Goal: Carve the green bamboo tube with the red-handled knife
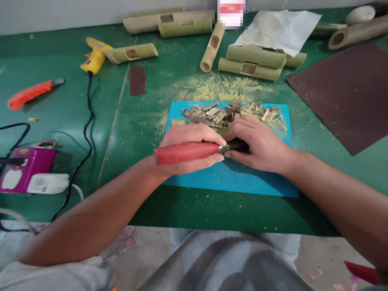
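My left hand (194, 135) is closed around the red wooden handle of a tool (186, 153), which lies nearly level with its metal neck pointing right. My right hand (257, 143) grips the dark part beyond the neck, thumb and fingers pinched round it. Those fingers cover most of this part, so the tool's exact kind does not show. Both hands are over a blue sheet (236, 180) on the green table. Just past the fingertips lie broken bamboo chips (216, 114) with pale shavings among them.
Cut bamboo tubes (257, 56) lie at the back, some under white paper (275, 28). A yellow glue gun (97, 56), an orange utility knife (33, 93) and a purple power strip (28, 167) with cords are on the left. A dark brown sheet (348, 93) is on the right.
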Available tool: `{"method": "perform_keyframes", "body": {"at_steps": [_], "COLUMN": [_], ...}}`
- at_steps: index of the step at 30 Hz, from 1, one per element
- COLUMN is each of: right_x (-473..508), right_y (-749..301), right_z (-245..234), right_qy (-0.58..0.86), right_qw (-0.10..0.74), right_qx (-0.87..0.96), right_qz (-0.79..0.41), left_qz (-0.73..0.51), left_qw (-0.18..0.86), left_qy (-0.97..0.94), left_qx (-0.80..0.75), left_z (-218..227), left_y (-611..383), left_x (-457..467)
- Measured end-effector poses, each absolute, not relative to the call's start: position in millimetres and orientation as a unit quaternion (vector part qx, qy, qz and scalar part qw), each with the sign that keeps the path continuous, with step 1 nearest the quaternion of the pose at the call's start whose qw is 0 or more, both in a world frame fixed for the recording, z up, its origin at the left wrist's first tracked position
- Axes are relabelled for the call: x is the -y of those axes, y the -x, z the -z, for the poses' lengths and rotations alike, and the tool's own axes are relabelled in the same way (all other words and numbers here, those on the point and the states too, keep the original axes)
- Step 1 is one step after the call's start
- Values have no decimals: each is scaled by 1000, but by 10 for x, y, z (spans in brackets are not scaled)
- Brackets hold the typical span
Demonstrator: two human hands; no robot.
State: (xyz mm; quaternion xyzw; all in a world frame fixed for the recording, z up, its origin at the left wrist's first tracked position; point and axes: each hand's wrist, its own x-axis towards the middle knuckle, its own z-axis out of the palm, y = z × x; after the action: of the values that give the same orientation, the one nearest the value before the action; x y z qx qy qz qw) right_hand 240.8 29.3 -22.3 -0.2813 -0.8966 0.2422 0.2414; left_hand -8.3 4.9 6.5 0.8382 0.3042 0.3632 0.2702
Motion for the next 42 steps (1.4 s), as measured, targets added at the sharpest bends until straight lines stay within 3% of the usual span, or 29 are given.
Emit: {"method": "perform_keyframes", "body": {"at_steps": [18,27,42], "right_x": [-285,-277,-301], "right_y": [-2402,-2412,-2418], "right_z": [239,216,227], "right_qy": [292,286,283], "right_qw": [241,242,239], "right_qx": [890,893,894], "right_qz": [-254,-248,-253], "left_qz": [-342,-393,-434], "left_qw": [275,233,257], "left_qy": [-850,-838,-808], "left_qx": [-293,-298,-303], "left_z": [-86,-74,-40], "left_y": [97,11,116], "left_x": [-61,-30,-18]}}
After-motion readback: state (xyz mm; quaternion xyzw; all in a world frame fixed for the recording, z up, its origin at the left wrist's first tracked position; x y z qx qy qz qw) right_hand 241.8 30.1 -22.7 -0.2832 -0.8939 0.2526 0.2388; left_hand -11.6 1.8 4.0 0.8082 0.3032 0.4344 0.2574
